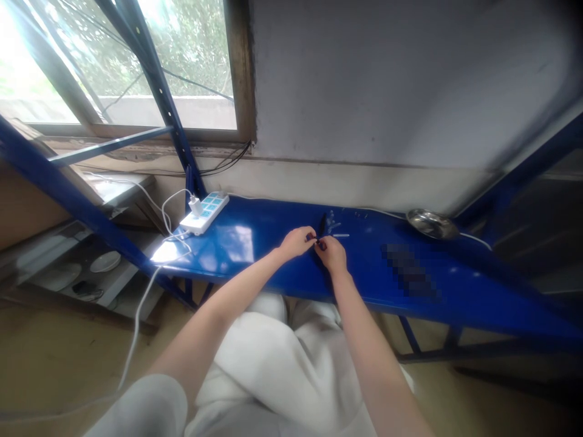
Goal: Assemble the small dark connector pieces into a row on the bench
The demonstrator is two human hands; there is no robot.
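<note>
Over the middle of the blue table (282,218), my left hand (298,241) and my right hand (331,252) meet fingertip to fingertip. Both are closed in a pinch on a small dark object (317,240), mostly hidden by the fingers and too small to name. Just behind them lies a black item (323,223). Several small clear pieces (331,220) are scattered beside it, and a thin clear stick (340,235) rests right of the fingertips.
A white power strip (204,212) with a plug and white cable sits at the table's left end. Toward the right are a shiny metal dish (432,224) and a pixelated dark patch. Blue frame posts rise at both sides.
</note>
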